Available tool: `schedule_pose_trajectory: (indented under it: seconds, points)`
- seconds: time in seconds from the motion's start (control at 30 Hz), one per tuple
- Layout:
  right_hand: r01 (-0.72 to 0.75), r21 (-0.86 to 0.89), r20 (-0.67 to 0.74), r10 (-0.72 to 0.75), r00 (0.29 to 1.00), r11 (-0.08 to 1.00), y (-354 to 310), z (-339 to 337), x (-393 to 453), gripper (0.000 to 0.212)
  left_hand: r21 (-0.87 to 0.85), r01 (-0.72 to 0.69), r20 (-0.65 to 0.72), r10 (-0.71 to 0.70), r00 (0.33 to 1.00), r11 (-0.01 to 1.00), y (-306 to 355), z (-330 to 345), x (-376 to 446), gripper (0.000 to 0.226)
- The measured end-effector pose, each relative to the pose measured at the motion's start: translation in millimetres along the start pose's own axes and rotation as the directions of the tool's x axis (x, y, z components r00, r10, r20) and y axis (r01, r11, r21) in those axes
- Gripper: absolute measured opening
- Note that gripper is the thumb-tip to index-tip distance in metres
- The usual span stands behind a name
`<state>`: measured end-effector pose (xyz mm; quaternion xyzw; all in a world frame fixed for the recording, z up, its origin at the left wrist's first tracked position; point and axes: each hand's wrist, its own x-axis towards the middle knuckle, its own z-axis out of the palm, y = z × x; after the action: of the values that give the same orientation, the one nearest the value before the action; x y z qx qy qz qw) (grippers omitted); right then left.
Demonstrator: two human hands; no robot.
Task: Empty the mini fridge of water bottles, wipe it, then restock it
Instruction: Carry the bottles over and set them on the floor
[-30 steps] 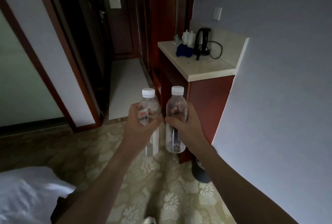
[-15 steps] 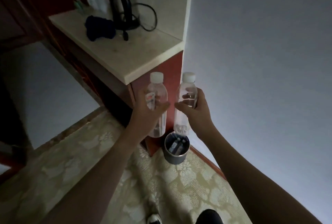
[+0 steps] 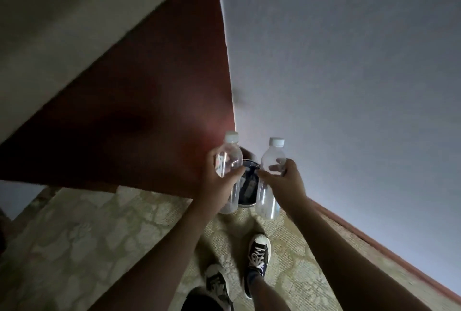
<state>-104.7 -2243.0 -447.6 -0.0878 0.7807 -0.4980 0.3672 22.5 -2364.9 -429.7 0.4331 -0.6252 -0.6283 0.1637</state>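
Note:
My left hand [image 3: 215,182] grips a clear water bottle with a white cap and a small label [image 3: 228,158], held upright. My right hand [image 3: 287,182] grips a second clear, white-capped water bottle [image 3: 270,161], tilted slightly right. Both bottles hang side by side just above a small dark waste bin [image 3: 247,187] on the floor, which holds some dark items. No fridge shows in the head view.
A red-brown cabinet side [image 3: 139,121] under a pale counter top [image 3: 74,11] fills the left. A grey wall [image 3: 349,61] with a wooden skirting [image 3: 374,248] runs along the right. Patterned carpet [image 3: 99,248] lies below, with my two sneakered feet [image 3: 258,255] on it.
I have walked closer to the cabinet corner and the view has tipped down. The kettle and counter items have left the view. Both hands still hold their bottles, now over the bin.

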Motion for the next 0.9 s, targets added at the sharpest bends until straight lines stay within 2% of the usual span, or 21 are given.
schedule_pose_trajectory:
  seconds: [0.2,0.4,0.53,0.6,0.67,0.8,0.9]
  points:
    - [-0.216,-0.12,0.025,0.22,0.975,0.969,141.3,43.4,114.2,0.042,0.1,0.152,-0.033,-0.149,0.988,0.983,-156.6,38.0,103.3,0.054]
    - [-0.327,-0.172,0.04,0.338,0.94,0.929,254.9,89.2,212.3,0.053,0.184,0.201,0.006,-0.205,0.979,0.962,-306.9,66.9,188.8,0.054]
    - [-0.357,-0.184,-0.004,0.362,0.932,0.916,295.9,118.1,245.2,0.05,0.259,0.208,0.041,-0.226,0.973,0.943,-367.1,73.2,219.0,0.064]
    - [-0.361,-0.181,-0.049,0.358,0.932,0.915,302.2,122.2,245.4,0.059,0.294,0.247,0.04,-0.27,0.962,0.923,-375.4,71.4,218.6,0.079]
    - [-0.346,-0.173,-0.095,0.334,0.938,0.922,296.5,120.1,237.0,0.061,0.305,0.26,0.016,-0.278,0.96,0.916,-368.0,67.2,210.5,0.082]
    - [-0.273,-0.174,-0.152,0.248,0.957,0.946,242.7,98.2,206.0,0.053,0.239,0.148,0.039,-0.162,0.986,0.96,-301.0,63.8,183.7,0.051]
    - [-0.144,-0.261,-0.145,0.109,0.983,0.954,170.1,69.8,182.8,0.055,0.251,-0.007,0.062,-0.009,0.998,0.968,-215.6,60.4,165.9,0.044]
